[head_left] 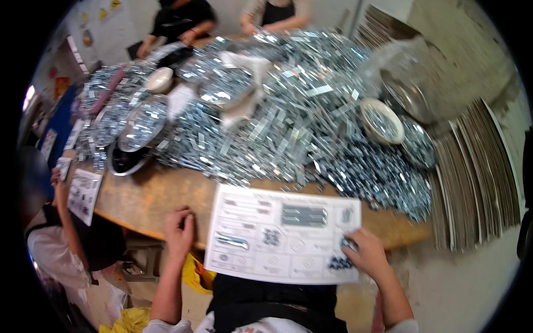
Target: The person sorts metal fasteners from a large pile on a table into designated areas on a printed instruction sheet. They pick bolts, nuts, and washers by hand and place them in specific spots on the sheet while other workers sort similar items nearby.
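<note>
The left hand point(180, 230) has loosely curled fingers, contents unclear, beside the printed sheet point(286, 250) — lying between both hands' fingers, likely for easy reach — and the right hand point(365, 250) bends its fingers just beside small dark parts point(340, 263), any pinch impossible to tell.

2 white sleeves point(167, 326), black apron point(272, 302)
</note>
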A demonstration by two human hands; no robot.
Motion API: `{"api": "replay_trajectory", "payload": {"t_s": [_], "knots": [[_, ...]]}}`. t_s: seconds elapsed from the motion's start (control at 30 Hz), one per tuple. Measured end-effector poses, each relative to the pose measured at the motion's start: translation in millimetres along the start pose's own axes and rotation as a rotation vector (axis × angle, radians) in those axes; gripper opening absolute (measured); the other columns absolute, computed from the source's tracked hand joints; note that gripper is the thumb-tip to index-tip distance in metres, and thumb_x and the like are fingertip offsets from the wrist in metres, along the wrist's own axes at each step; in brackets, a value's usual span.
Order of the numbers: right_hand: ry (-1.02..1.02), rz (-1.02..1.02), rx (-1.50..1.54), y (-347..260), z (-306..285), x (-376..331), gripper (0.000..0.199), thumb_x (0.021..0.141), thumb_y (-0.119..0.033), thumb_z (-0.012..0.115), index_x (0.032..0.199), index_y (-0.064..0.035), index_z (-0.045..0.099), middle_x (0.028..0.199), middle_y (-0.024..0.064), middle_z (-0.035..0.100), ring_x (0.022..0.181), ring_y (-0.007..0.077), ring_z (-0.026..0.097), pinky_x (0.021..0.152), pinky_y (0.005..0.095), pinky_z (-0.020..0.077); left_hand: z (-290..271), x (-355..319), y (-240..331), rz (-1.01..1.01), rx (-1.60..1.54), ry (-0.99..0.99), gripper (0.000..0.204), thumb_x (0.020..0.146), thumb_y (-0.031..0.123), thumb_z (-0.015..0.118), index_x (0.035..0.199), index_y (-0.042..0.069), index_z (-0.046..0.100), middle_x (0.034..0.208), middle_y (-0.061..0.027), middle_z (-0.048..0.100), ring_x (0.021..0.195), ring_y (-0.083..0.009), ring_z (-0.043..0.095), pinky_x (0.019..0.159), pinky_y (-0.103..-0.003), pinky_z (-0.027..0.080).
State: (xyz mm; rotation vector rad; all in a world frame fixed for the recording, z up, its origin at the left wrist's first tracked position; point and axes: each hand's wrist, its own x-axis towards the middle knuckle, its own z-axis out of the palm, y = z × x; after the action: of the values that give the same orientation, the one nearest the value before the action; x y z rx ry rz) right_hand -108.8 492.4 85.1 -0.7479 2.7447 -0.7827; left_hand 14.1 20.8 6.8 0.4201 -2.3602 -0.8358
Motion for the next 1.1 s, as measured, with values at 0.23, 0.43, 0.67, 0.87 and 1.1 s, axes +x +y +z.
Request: {"api": "replay_trajectory", "payload": {"t_s": [0.23, 0.43, 0.67, 0.87, 1.1], "knots": [[0.158, 0.088, 0.133, -25.9, -21.3, 7.9, 0.028, 0.074, -0.010, 0.077, 0.098, 0.0005, 0.069, 0.082, 0.0121, 0.064, 0.067, 0.0205, 0.062, 0.062, 0.0308, 0.0504, -0.5, 136.8, 81.4, 0.180, -0.216, 0.004, 0.017, 0.086, 0.009, 0.069, 0.101, 0.000, 0.070, 0.102, -0.0146, 0.069, 0.091, -0.0262, 0.068, 0.078, -0.034, 0.052], [0.312, 0.018, 0.189, -54.3, -24.1, 10.8, 0.017, 0.075, -0.004, 0.074, 0.090, 0.0016, 0.070, 0.075, 0.0107, 0.065, 0.063, 0.0184, 0.062, 0.059, 0.0285, 0.0490, 48.5, 284.7, 121.6, 0.326, -0.008, -0.041, 0.017, 0.084, 0.014, 0.067, 0.098, 0.009, 0.074, 0.095, -0.0093, 0.069, 0.088, -0.0304, 0.066, 0.076, -0.039, 0.052], [0.306, 0.145, 0.267, -63.6, -36.5, -16.3, 0.011, 0.084, -0.004, 0.069, 0.094, -0.0010, 0.072, 0.083, 0.0142, 0.069, 0.072, 0.0243, 0.067, 0.067, 0.0326, 0.0526, 89.5, 358.5, 104.9, 0.504, 0.333, -0.210, 0.023, 0.080, 0.012, 0.068, 0.102, 0.013, 0.075, 0.103, -0.0072, 0.068, 0.098, -0.0282, 0.063, 0.084, -0.042, 0.052], [0.327, 0.173, 0.235, -52.3, -35.7, -21.0, 0.011, 0.085, -0.005, 0.068, 0.094, -0.0014, 0.072, 0.084, 0.0146, 0.070, 0.075, 0.0261, 0.068, 0.069, 0.0335, 0.0530, 105.3, 383.3, 115.7, 0.834, 0.582, -0.450, 0.019, 0.079, 0.013, 0.069, 0.097, 0.014, 0.073, 0.100, -0.0035, 0.068, 0.101, -0.0250, 0.061, 0.086, -0.039, 0.052], [0.278, 0.197, 0.232, -63.2, -36.5, -15.9, 0.013, 0.088, -0.008, 0.068, 0.099, -0.0021, 0.071, 0.092, 0.0161, 0.070, 0.082, 0.0265, 0.069, 0.073, 0.0331, 0.0532, 97.9, 380.0, 102.3, 0.679, 0.329, -0.346, 0.016, 0.080, 0.014, 0.069, 0.093, 0.008, 0.075, 0.087, -0.0105, 0.071, 0.082, -0.0279, 0.068, 0.077, -0.041, 0.053]]}}
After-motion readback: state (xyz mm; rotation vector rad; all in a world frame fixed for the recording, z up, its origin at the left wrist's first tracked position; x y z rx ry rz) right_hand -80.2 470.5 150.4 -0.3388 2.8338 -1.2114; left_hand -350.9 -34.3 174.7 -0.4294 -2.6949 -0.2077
